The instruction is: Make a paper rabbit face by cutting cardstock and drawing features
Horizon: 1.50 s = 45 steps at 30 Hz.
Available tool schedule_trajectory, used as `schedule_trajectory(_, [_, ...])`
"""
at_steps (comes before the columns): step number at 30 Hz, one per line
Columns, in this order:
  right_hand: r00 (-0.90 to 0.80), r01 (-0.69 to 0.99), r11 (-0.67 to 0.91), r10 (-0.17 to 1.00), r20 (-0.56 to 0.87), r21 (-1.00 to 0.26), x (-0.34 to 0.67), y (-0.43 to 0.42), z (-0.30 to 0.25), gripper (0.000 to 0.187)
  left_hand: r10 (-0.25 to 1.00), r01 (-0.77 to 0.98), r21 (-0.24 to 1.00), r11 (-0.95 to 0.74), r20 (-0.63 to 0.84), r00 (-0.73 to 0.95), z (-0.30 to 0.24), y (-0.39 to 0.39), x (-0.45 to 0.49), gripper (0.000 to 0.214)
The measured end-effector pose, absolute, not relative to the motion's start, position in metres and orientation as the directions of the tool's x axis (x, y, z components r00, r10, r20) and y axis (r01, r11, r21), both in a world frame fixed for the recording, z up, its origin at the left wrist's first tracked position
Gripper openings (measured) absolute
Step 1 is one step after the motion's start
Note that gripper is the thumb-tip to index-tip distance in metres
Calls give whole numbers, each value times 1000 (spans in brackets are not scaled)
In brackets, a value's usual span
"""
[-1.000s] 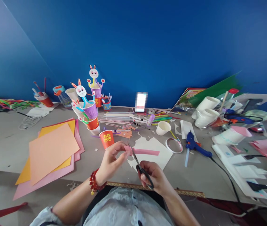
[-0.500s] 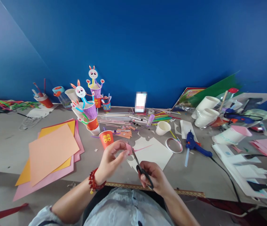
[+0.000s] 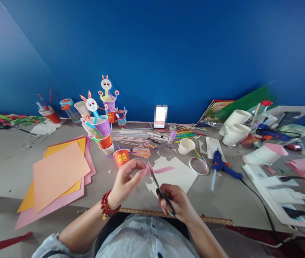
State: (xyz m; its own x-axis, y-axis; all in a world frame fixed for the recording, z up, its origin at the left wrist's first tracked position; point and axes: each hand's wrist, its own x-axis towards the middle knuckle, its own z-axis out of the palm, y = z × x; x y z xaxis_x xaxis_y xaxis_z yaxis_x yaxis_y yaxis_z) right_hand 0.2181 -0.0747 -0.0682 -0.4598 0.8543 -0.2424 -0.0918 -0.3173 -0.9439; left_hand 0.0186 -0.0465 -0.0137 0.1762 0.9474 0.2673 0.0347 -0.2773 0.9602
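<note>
our left hand [image 3: 128,179] is out over the bench [image 3: 98,188], in from the middle of its front edge, thumb and fingers drawn narrow on one end of a pink strip [image 3: 165,169]. the strip runs from our fingertips toward the bench's right edge, over a white card [image 3: 180,181]; whether it touches the card we cannot tell. our right hand [image 3: 176,200], nearer the front edge, is curled round the black handles of the scissors [image 3: 159,190], whose blades meet the strip just beside our left fingertips; how far they are parted we cannot make out. beyond our left hand stands a red cup [image 3: 121,157]. at the bench's left we have piled sheets [image 3: 61,172], one pink corner jutting past the front edge. toward the right edge lie a glue gun [image 3: 218,163] and, nearer the front, a socket bar [image 3: 265,186].
</note>
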Motion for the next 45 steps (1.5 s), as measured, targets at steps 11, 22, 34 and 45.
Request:
schedule_trajectory(11, [-448, -92, -298, 865, -228, -950, 218, -75, -66, 51, 955, 41, 966, -254, 244, 168, -17, -52, 24, 22])
schedule_trajectory(22, [-471, -112, -299, 856, -214, -948, 217, -75, -68, 59, 937, 19, 958, -285, 275, 216, -15, -51, 23, 19])
schedule_trajectory(34, [-472, -123, -272, 862, -185, -954, 218, -74, -67, 60, 940, -1, 963, -270, 264, 216, -12, -51, 22, 17])
schedule_trajectory(45, [-493, -111, -264, 852, -178, -958, 217, -73, -65, 61, 942, -23, 960, -277, 277, 192, -15, -49, 23, 19])
